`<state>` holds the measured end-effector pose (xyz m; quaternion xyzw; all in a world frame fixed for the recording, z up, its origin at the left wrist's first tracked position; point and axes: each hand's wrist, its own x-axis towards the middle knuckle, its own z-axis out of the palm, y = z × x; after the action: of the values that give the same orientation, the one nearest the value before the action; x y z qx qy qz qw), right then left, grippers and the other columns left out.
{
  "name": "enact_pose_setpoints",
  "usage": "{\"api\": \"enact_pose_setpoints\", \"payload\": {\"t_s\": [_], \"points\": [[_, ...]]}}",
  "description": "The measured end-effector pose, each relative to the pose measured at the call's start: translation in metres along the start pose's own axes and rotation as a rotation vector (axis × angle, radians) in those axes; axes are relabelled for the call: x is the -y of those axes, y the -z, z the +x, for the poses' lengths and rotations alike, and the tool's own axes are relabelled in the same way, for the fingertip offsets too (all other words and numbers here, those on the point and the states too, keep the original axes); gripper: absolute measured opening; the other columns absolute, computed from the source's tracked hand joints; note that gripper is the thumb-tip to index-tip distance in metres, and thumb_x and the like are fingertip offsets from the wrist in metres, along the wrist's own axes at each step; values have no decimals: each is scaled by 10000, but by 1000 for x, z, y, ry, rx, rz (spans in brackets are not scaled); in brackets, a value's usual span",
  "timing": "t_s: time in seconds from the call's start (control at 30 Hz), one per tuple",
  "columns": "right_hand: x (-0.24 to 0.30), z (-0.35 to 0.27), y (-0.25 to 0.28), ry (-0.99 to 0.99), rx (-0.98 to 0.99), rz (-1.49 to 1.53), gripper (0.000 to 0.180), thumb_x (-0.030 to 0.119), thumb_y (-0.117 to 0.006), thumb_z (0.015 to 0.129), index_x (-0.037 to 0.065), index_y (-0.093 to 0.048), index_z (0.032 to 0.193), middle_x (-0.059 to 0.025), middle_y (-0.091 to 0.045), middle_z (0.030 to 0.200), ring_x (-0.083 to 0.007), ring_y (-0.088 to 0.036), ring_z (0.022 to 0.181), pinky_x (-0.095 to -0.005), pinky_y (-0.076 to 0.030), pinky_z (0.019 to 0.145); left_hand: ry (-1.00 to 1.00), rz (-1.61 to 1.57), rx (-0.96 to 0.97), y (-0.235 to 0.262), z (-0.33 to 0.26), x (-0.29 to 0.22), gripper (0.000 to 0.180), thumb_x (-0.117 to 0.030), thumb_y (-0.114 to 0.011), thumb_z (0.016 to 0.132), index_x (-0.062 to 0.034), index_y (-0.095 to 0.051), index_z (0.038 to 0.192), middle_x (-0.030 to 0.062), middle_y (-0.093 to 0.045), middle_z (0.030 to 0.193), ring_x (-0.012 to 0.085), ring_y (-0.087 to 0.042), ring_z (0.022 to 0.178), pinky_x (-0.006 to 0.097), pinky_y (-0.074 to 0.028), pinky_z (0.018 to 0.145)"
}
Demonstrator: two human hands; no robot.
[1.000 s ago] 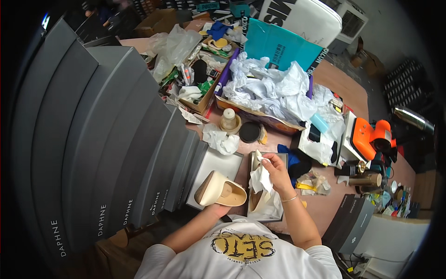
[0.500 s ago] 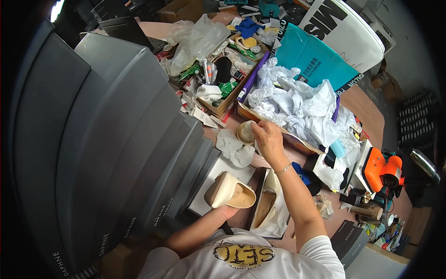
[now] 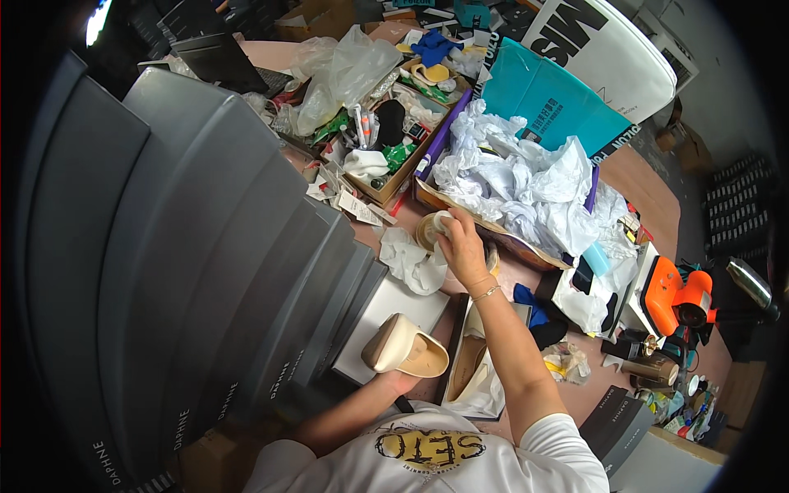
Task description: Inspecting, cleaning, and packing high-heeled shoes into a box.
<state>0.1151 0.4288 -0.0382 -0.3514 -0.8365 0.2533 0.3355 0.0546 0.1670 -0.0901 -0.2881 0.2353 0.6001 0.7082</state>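
In my left hand [image 3: 400,382] lies a cream slip-on shoe [image 3: 404,349], held up from below with its opening facing up and to the right. My right hand [image 3: 463,251] reaches forward to a small round tan jar [image 3: 426,232]. Its fingers pinch a small white wad [image 3: 442,222] against the jar's top; whether the wad is cloth or paper I cannot make out. Crumpled white tissue paper [image 3: 408,261] lies just left of that hand. Under my right forearm, a second cream shoe [image 3: 467,367] rests in an open shoebox with white paper.
Tall stacks of grey shoeboxes [image 3: 197,189] wall off the left. Ahead stands a purple-edged box [image 3: 444,135] heaped with white paper, beside a cluttered cardboard carton [image 3: 386,193]. An orange device [image 3: 662,300] sits at right, near a dark shoebox [image 3: 616,423].
My right hand has shifted slightly left and up, its white wad now against the jar's top. The shoe in my left hand has tilted and dropped a little.
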Motion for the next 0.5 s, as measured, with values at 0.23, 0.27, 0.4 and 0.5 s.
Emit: {"api": "enact_pose_setpoints", "payload": {"t_s": [0.23, 0.27, 0.4, 0.5], "points": [[-10, -68, 80, -550, -746, 538, 337, 82, -654, 884, 17, -451, 1145, -110, -562, 1086, -171, -581, 957, -287, -498, 821, 90, -45, 187, 11, -4, 1, 455, -451, -437, 972, -69, -621, 1138, 160, -607, 1181, 361, -559, 1131, 616, -393, 992], [-14, -79, 85, -630, -879, 733, 303, 90, -630, 905, 36, -440, 1135, -101, -581, 1043, -160, -608, 883, -279, -531, 749, 117, -22, 168, 4, -9, 2, 461, -461, -436, 969, -79, -617, 1154, 161, -603, 1193, 365, -555, 1137, 614, -389, 997], [-32, -106, 65, -757, -979, 1011, 281, 82, -641, 894, 43, -460, 1106, -102, -580, 1053, -162, -594, 911, -295, -525, 780, 122, 44, 136, -7, -15, 12, 486, -498, -443, 951, -115, -607, 1203, 169, -590, 1229, 380, -541, 1161, 616, -370, 1018], [3, -73, 69, -535, -746, 404, 330, 75, -672, 865, -12, -472, 1113, -108, -543, 1111, -151, -534, 989, -289, -445, 877, -53, 168, 148, -5, -18, 18, 443, -486, -475, 936, -134, -628, 1157, 131, -604, 1215, 355, -545, 1155, 628, -352, 1024]]}}
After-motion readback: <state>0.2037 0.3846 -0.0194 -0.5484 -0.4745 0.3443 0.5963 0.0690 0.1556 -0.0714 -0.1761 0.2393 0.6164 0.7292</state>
